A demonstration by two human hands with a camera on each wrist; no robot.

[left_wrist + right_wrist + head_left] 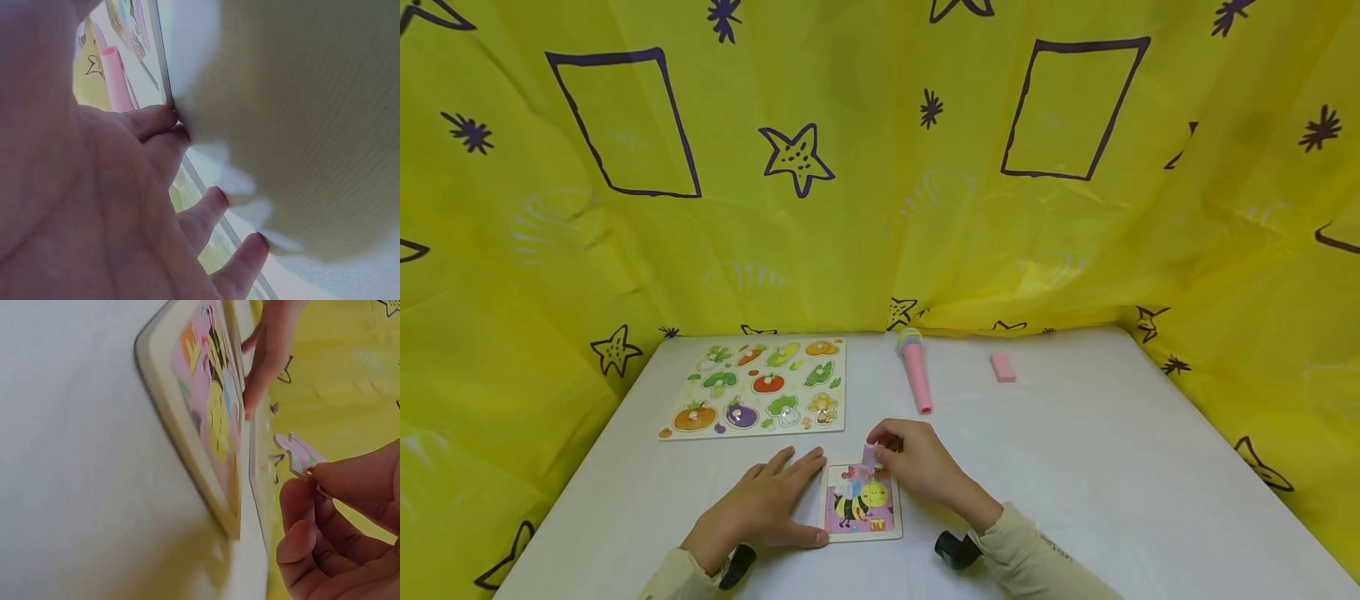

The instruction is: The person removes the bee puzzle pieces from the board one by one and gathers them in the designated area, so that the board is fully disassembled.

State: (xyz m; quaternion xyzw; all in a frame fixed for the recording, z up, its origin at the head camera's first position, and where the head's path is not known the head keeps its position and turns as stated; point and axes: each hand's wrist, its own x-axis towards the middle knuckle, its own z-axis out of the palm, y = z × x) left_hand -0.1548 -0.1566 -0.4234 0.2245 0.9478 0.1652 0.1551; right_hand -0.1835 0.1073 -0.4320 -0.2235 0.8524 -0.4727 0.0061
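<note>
A small square jigsaw puzzle board [867, 537] with a bee picture lies on the table in front of the person. My left hand [766, 506], fingers spread, rests beside it, with thumb and fingertips right at its left edge. Over the board's top right corner, my right hand [919, 460] pinches a pink puzzle piece [301, 455] between thumb and index finger. In the right wrist view this piece is held up off the board, tilted. The bee's yellow face and striped body show in the picture, and a whitish patch lies at its upper left.
A larger wooden vegetable puzzle [752, 429] lies at the back left. Behind the right hand are a pink toy microphone [916, 375] and a small pink block [1002, 367]. A yellow patterned curtain [865, 242] rises along the white table's [1112, 467] back and sides.
</note>
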